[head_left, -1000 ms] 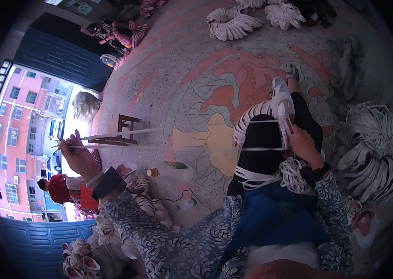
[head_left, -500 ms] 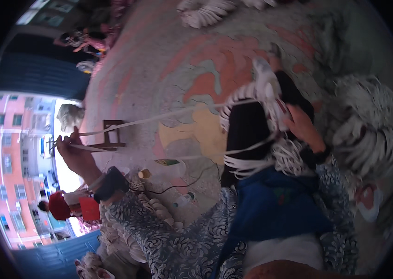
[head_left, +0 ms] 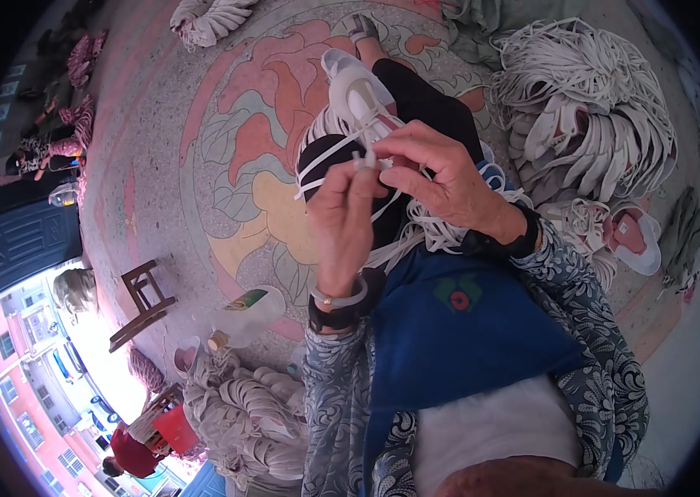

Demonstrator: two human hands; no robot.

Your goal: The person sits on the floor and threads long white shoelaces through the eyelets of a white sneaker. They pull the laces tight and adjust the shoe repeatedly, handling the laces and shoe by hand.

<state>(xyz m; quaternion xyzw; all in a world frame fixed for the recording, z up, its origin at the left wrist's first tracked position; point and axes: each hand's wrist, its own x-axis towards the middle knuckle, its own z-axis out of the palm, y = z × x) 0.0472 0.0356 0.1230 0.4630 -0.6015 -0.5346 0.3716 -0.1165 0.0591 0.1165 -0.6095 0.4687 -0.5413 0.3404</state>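
Note:
My left hand (head_left: 343,219) and my right hand (head_left: 441,176) meet above my lap, fingertips nearly touching. Both are closed in a pinch on the ends of a white shoelace (head_left: 369,159). Just beyond them, a pale shoe upper (head_left: 358,93) lies over my black-trousered knee, with flat white lace crossing it. More stacked uppers fan out beneath it, partly hidden by my hands. Loose white laces (head_left: 431,230) gather in a bundle on my lap, against my blue apron (head_left: 466,340).
Stacked shoe uppers with long laces (head_left: 578,70) lie on the right, another heap of uppers (head_left: 242,414) at lower left. A small wooden stool (head_left: 149,300) and a clear plastic bag (head_left: 255,319) are on the left. A person in red (head_left: 132,454) sits near the doorway.
My left hand has come back from far left, where it held the lace stretched out, to my lap. My right hand has moved up to meet it. The view has turned.

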